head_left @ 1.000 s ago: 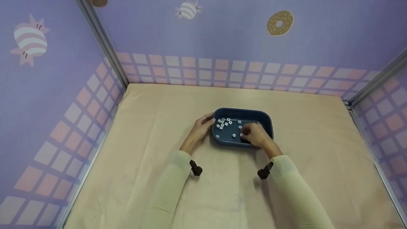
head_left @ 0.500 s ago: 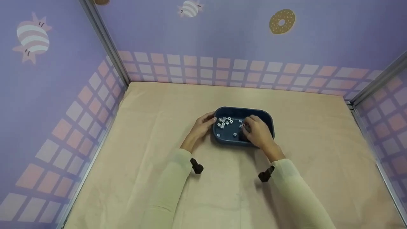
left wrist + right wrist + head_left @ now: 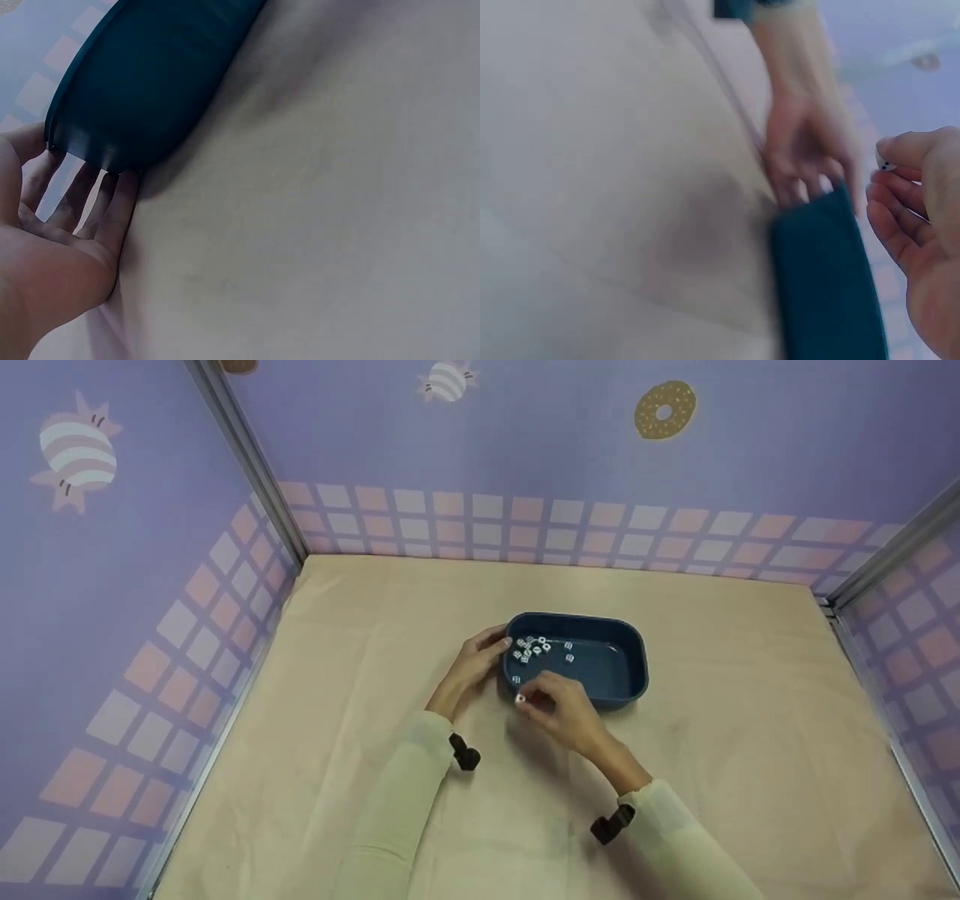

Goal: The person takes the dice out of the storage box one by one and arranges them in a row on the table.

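A dark blue rectangular tray (image 3: 615, 660) with rounded corners stands on the cloth. Several white dice (image 3: 527, 650) cluster in its left part; two more dice (image 3: 569, 652) lie near its middle. My left hand (image 3: 474, 660) holds the tray's left end, thumb at the rim; in the left wrist view its fingers (image 3: 112, 214) touch the outer wall. Thumb and fingertips of my right hand (image 3: 562, 709) pinch a single die (image 3: 520, 699) over the tray's near left edge. In the right wrist view that die (image 3: 885, 162) shows black pips, the other fingers loosely bent.
A pale cream cloth (image 3: 360, 660) with faint creases covers the table. Purple printed panels (image 3: 555, 457) stand behind and at both sides, joined by metal corner posts (image 3: 251, 457). A dark wrist camera (image 3: 613, 823) sits on the right sleeve.
My right hand has come from inside the tray's right half, leftward and nearer to me, over the near rim, a die between its fingertips. The left hand has stayed on the tray.
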Demonstrator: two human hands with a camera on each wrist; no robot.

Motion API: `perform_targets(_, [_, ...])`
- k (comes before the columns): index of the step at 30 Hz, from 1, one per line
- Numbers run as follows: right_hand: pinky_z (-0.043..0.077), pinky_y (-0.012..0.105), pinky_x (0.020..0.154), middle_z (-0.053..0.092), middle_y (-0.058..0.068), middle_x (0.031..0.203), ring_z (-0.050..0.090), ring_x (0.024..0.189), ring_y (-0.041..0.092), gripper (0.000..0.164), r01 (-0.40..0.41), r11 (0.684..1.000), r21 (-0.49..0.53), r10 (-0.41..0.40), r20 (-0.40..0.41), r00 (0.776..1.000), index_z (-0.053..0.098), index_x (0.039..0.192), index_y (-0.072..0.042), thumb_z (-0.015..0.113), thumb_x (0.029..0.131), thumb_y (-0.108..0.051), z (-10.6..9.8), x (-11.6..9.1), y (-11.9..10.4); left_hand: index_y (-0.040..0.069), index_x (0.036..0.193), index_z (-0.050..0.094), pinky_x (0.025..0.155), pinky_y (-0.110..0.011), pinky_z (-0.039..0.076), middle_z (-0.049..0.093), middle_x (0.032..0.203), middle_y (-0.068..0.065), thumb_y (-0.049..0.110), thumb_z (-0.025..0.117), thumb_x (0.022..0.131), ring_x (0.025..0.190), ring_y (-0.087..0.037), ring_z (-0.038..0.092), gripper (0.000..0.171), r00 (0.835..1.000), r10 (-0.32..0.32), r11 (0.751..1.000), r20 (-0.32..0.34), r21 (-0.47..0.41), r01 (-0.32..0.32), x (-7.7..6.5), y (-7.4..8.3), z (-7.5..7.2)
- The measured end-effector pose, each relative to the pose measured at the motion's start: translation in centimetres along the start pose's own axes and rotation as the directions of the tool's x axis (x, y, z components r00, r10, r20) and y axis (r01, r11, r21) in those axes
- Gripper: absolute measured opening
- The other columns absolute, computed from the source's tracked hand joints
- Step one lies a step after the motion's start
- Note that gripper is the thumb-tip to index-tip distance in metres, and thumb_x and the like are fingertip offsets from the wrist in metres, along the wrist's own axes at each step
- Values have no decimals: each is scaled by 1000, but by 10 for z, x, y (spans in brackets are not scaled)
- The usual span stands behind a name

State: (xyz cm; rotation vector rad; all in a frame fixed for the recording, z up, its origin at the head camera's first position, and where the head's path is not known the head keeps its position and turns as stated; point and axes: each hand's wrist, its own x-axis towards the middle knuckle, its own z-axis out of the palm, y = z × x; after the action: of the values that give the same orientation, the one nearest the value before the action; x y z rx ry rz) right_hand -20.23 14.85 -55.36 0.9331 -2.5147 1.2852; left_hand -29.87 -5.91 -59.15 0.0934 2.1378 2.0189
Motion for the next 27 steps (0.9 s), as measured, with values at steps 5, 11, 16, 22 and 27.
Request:
perform_targets(5, [59, 29, 75, 69, -4, 96, 67, 86, 11, 9, -37, 999, -2, 37, 98, 995, 77, 102, -10, 81, 95, -9, 24, -16, 1, 13, 151, 60, 109, -44, 52, 58, 153, -11, 26, 67, 107, 138, -30, 57, 47, 1000, -17, 1000, -1, -16, 17, -2, -1, -1])
perform_targets(11, [54, 28, 73, 64, -4, 94, 60, 84, 10, 8, -101, 994, -44, 106, 143, 984, 77, 99, -12, 82, 94, -9, 41, -24, 14, 14, 153, 58, 109, -43, 52, 57, 154, -9, 28, 66, 107, 140, -29, 56, 49, 1000, -23, 999, 11, -28, 24, -3, -2, -1])
perform_targets(16, [52, 29, 72, 62, -3, 92, 59, 82, 11, 8, -144, 988, -57, 152, 168, 974, 76, 97, -12, 82, 92, -10, 47, -26, 20, 15, 153, 57, 109, -42, 53, 56, 155, -9, 29, 66, 107, 139, -29, 57, 49, 999, -34, 999, 16, -35, 35, -3, 0, 0])
perform_targets(22, [53, 32, 77, 61, -4, 95, 59, 87, 12, 12, -190, 979, -72, 199, 175, 964, 74, 98, -12, 81, 90, -8, 51, -26, 22, 15, 153, 58, 111, -41, 51, 56, 155, -9, 27, 65, 108, 139, -28, 57, 47, 999, -42, 998, 7, -45, 43, -3, 1, 0])
perform_targets(27, [53, 31, 78, 61, -4, 97, 59, 88, 11, 12, -197, 978, -67, 206, 161, 965, 74, 100, -13, 81, 90, -10, 52, -29, 22, 14, 153, 58, 110, -41, 52, 56, 155, -10, 28, 65, 108, 138, -28, 58, 48, 999, -33, 998, 10, -54, 34, -3, 1, 1])
